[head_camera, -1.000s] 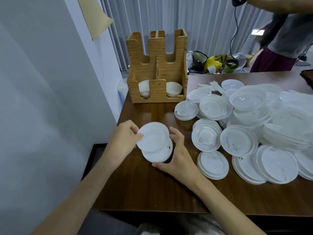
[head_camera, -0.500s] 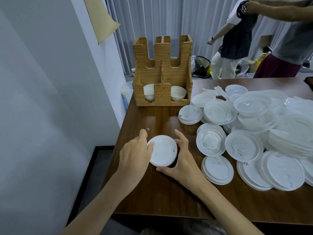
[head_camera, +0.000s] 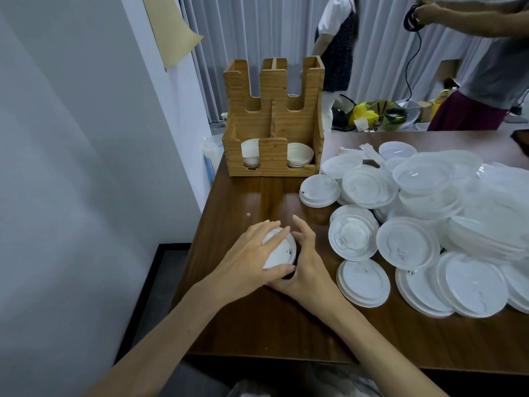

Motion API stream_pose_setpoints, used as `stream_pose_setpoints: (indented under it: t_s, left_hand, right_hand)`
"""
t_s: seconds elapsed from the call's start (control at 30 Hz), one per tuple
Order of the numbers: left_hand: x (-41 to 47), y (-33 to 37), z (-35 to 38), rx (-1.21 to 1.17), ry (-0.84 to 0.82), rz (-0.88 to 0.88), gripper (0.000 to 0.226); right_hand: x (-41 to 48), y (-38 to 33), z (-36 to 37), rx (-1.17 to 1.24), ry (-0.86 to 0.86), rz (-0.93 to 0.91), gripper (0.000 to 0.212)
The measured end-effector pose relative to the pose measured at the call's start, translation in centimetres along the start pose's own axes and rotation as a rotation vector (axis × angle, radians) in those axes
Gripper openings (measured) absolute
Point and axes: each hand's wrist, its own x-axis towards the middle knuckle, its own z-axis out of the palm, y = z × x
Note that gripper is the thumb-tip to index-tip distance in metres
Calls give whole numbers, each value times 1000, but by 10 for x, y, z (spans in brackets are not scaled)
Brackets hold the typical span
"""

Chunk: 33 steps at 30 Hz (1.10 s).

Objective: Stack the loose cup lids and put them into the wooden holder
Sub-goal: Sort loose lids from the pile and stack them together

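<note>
Head view — left hand, right hand clasp lid stack (on table).

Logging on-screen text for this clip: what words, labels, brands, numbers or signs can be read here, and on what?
No text can be read.
wooden holder: no print or label on its visible faces.
held lid stack: plain white, no print seen.
loose lids: raised moulding only, too faint to read.
paper sheet on the wall: blank.
background bags: too small and blurred to tell.
</note>
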Motion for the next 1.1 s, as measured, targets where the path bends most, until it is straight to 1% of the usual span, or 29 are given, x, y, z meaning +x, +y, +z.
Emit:
stream_pose_setpoints:
  t_s: [0.07, 0.17, 0.23, 0.3, 0.37, 0.43, 0.47, 0.5, 0.57, 0.63, 0.73, 0.8, 0.9, 0.97, 1.1]
  left_hand:
    - [2, 2, 0, 38, 7, 11, 67]
    - [9, 5, -3, 20, -23, 8, 66]
    - [13, 5, -8, -76, -91, -3, 65]
    - [19, 2, -17, -253, -153, -32, 64]
    - [27, -2, -27, -329, -112, -36, 59]
    - [36, -2, -36, -296, -25, -32, 51]
    - [40, -2, -38, -275, -10, -31, 51]
    - [43, 0, -40, -258, -21, -28, 52]
    - [45, 4, -39, -216, -94, -21, 60]
    - [43, 5, -35, -147, -161, -29, 68]
    - [36, 0, -26, -31, -217, -58, 76]
    - [35, -6, -23, -13, -224, -83, 78]
    - [44, -17, -25, 66, -116, -99, 71]
    - [54, -25, -25, 147, -29, -127, 64]
    - [69, -32, -22, 246, 19, -250, 57]
  right_hand:
    - [1, 1, 0, -11, 3, 4, 113]
    - [3, 1, -3, 54, -39, 39, 115]
    - [6, 0, -4, 51, -32, 42, 114]
    - [9, 2, -3, 24, 5, 34, 111]
    - [9, 1, -5, 6, 35, 46, 107]
    - [9, -1, -6, -13, 60, 70, 106]
    - [9, -1, -6, -34, 82, 80, 105]
    - [9, -1, -6, -56, 107, 87, 104]
    - [10, 2, -5, -54, 139, 114, 104]
    - [10, 0, -4, -53, 117, 143, 110]
    - [5, -1, -3, -199, 95, 107, 114]
    - [-1, -4, -4, -269, 78, 80, 112]
    - [-8, -9, -8, -349, 74, 18, 107]
    - [-9, -12, -12, -395, 90, -10, 100]
    - [-5, -11, -21, -416, 83, 5, 82]
